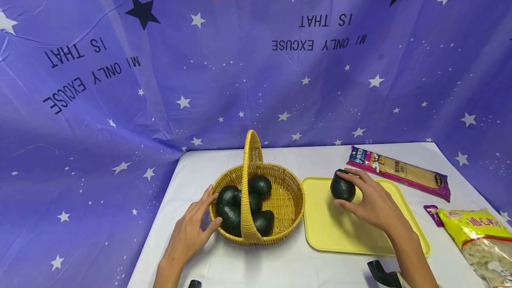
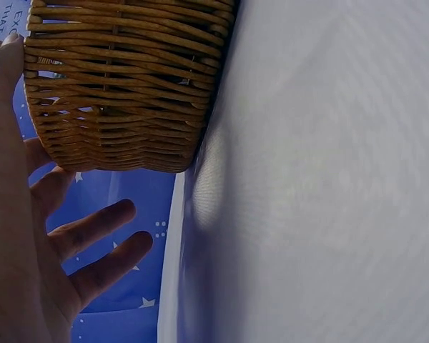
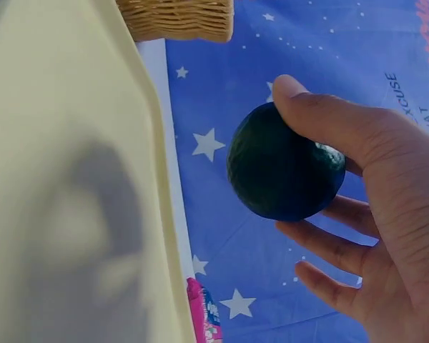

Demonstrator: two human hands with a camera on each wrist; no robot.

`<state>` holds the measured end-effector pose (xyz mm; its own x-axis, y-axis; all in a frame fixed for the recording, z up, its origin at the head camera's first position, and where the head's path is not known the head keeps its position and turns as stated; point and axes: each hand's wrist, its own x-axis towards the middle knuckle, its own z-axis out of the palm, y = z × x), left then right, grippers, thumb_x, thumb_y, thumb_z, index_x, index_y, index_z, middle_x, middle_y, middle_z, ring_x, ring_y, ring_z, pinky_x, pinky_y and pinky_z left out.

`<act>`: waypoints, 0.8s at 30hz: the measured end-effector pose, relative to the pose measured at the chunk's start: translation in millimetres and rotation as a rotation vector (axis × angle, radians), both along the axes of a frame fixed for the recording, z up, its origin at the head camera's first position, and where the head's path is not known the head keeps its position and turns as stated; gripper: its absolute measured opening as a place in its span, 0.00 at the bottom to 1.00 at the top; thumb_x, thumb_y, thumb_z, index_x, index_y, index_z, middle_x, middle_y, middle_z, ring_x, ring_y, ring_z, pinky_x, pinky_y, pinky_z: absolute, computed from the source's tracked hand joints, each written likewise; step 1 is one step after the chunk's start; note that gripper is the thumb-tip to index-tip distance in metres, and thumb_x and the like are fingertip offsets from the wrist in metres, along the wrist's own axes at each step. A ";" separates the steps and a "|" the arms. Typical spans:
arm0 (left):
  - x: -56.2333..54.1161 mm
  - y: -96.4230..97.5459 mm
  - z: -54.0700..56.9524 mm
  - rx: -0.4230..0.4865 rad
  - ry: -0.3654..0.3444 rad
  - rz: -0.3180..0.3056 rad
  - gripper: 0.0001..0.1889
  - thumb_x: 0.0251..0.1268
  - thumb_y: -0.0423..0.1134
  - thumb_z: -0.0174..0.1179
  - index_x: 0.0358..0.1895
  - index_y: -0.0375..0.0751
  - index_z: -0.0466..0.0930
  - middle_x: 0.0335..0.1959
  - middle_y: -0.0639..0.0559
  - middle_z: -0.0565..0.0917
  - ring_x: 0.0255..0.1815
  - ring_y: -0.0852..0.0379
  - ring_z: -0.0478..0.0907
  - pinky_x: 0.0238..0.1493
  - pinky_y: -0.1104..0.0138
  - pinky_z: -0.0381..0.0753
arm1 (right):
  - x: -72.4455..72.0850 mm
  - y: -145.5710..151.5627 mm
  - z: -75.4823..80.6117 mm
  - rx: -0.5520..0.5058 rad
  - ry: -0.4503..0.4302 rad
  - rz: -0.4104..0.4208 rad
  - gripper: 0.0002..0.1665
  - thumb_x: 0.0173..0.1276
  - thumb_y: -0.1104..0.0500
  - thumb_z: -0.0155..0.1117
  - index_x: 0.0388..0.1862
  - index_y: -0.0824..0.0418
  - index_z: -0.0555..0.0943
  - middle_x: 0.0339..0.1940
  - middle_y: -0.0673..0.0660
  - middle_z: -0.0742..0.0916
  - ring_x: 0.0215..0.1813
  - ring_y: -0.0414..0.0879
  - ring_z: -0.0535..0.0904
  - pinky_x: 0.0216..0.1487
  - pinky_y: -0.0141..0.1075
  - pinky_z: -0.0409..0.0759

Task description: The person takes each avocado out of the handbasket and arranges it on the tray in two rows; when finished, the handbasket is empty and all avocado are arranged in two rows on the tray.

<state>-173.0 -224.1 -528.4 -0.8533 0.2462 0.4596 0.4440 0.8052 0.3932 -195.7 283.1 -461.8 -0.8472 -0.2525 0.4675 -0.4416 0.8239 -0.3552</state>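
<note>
My right hand point(image 1: 370, 199) holds a dark green avocado point(image 1: 342, 186) between thumb and fingers above the yellow tray point(image 1: 320, 234). The right wrist view shows the same avocado point(image 3: 282, 164) raised off the tray, pinched by the thumb and fingertips. At the wicker basket's point(image 1: 294, 223) left rim rests my left hand point(image 1: 190, 230), thumb and fingers spread. In the left wrist view some of its fingers point(image 2: 104, 268) stand apart from the basket's woven side point(image 2: 129, 86). Several more avocados point(image 1: 232, 219) lie in the left part of the basket, partly behind its tall handle point(image 1: 246, 181).
Behind the tray lies a long purple noodle packet point(image 1: 400, 172). To the right are a small purple sachet point(image 1: 433, 215) and a yellow-topped bag point(image 1: 480, 239). A purple starry cloth point(image 1: 240, 79) hangs behind the white table point(image 1: 280, 270).
</note>
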 end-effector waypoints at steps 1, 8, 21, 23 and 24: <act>0.3 -0.1 -0.1 0.000 -0.002 0.000 0.34 0.75 0.54 0.67 0.80 0.53 0.73 0.87 0.57 0.63 0.69 0.50 0.79 0.53 0.45 0.87 | -0.5 0.7 0.2 0.002 0.003 -0.001 0.46 0.53 0.49 0.90 0.72 0.54 0.83 0.70 0.63 0.82 0.59 0.68 0.85 0.45 0.63 0.86; 0.6 0.0 -3.3 0.007 -0.008 0.004 0.34 0.74 0.55 0.67 0.80 0.53 0.73 0.87 0.59 0.63 0.69 0.51 0.79 0.54 0.45 0.87 | -3.8 6.6 2.9 -0.006 0.012 0.008 0.46 0.53 0.51 0.91 0.71 0.57 0.83 0.70 0.65 0.81 0.62 0.69 0.83 0.51 0.66 0.84; 0.7 1.2 0.0 0.002 -0.016 0.008 0.35 0.75 0.56 0.67 0.81 0.55 0.72 0.87 0.59 0.62 0.69 0.50 0.79 0.54 0.44 0.87 | 0.9 28.4 0.5 0.023 0.042 -0.009 0.47 0.51 0.51 0.91 0.71 0.57 0.83 0.69 0.64 0.82 0.58 0.69 0.85 0.44 0.65 0.85; 0.8 0.7 0.4 0.002 -0.015 0.009 0.35 0.75 0.56 0.67 0.81 0.55 0.72 0.87 0.60 0.62 0.69 0.51 0.79 0.54 0.45 0.87 | 1.7 31.9 -0.6 0.023 0.044 -0.014 0.47 0.51 0.51 0.91 0.71 0.57 0.83 0.69 0.64 0.82 0.58 0.70 0.84 0.43 0.65 0.85; 0.9 0.4 0.6 0.002 -0.014 0.009 0.35 0.75 0.56 0.67 0.81 0.55 0.72 0.87 0.60 0.62 0.69 0.51 0.79 0.54 0.45 0.87 | 2.0 33.7 -1.2 0.026 0.046 -0.016 0.47 0.51 0.51 0.91 0.71 0.57 0.83 0.69 0.64 0.82 0.58 0.70 0.84 0.42 0.65 0.85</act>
<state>-172.1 -223.7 -527.7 -0.8618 0.2378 0.4481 0.4313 0.8084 0.4006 -193.7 316.7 -462.9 -0.8288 -0.2517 0.4997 -0.4440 0.8394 -0.3135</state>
